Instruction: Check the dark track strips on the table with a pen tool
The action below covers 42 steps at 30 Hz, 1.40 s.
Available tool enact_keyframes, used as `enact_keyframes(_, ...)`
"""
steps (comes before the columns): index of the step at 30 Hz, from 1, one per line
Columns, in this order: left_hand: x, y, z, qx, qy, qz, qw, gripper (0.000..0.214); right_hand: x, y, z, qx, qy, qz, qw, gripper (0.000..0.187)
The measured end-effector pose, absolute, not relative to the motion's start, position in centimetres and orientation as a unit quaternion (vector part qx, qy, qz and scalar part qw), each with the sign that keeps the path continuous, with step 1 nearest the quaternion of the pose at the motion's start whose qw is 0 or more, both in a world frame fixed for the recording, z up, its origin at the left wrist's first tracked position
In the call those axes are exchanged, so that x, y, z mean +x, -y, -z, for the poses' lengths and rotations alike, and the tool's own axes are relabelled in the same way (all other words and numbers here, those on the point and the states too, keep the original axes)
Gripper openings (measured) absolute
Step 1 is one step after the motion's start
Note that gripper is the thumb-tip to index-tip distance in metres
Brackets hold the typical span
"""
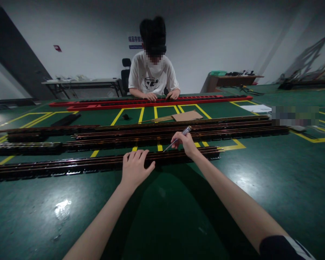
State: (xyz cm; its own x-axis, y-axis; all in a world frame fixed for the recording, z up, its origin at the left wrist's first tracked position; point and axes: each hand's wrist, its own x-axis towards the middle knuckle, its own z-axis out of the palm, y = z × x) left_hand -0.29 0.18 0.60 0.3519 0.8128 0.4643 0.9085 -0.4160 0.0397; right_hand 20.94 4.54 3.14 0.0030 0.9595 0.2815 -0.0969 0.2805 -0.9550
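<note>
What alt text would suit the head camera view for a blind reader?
A person's right hand holds a screwdriver, tip down at the nearest long dark rail on a green surface, while the left hand rests flat on it. Opposite, another person has both hands on a red rail.

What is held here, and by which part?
The right hand grips a screwdriver by its handle; the left hand holds nothing, resting on the nearest rail.

Left hand [135, 167] pressing dark rail [70, 165], right hand [186, 143] holding screwdriver [177, 139], green floor [178, 216]
</note>
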Motion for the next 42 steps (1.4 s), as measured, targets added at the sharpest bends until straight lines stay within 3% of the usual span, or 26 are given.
enact_keyframes(21,0.31,-0.02,-0.12,-0.810,0.515,0.231,0.161,0.035,21.01,-4.59,-3.24,-0.395,0.525,-0.446,0.608,0.023)
enact_keyframes(42,0.23,-0.04,-0.09,-0.815,0.508,0.237,0.144,0.034,21.42,-4.68,-3.18,-0.416,0.512,-0.436,0.611,0.021)
